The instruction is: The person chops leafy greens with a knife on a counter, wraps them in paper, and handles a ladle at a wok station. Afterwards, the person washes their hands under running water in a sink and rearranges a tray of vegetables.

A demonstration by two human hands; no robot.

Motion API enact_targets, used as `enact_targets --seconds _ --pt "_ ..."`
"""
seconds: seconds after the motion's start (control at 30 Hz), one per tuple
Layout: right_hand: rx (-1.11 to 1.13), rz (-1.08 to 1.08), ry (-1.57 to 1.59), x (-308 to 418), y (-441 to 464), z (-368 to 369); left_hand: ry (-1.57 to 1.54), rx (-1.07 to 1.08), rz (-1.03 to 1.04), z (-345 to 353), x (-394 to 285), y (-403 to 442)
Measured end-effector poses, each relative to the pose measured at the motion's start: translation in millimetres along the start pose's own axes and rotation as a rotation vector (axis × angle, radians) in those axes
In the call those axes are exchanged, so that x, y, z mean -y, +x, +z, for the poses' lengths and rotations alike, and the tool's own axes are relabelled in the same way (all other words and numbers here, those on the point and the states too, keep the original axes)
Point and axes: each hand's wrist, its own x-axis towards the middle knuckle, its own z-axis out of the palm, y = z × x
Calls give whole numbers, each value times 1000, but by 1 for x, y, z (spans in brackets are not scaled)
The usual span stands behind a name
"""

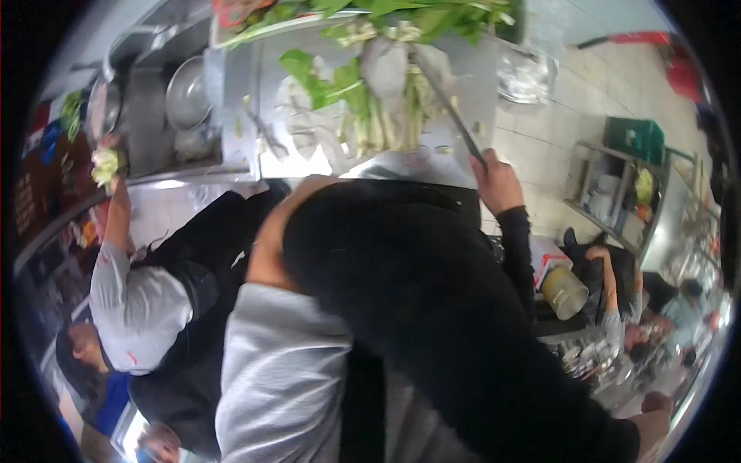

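Observation:
My right hand [498, 181] is closed round the handle of a long knife [455, 116]. The blade slants up and left over the metal work surface [347, 167], beside pale-stemmed leafy greens [370, 123]. A pale rounded shape [384, 68] lies over the stems near the blade; I cannot make out whether it is my gloved left hand. A bare arm bends at the near edge, partly behind dark cloth. Large green leaves [401, 9] lie at the far edge.
To the left are a sink [145, 116] with a metal bowl [187, 92] and a person [139, 309] holding a vegetable [104, 166]. A foil-like container [525, 73] stands at the right. Further right are a green crate [634, 139], a bucket [563, 293] and other people.

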Motion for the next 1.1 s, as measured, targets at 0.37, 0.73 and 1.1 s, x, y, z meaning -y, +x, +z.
enact_targets --seconds 0.37,0.73,1.1 --pt "-78 85 36 -12 -14 -6 -2 140 -220 -69 63 -61" --pt "-53 82 -36 -5 -3 -22 468 381 -363 25 291 -208" --pt "-23 88 -11 -7 -6 -17 486 181 -525 -18 287 -279"
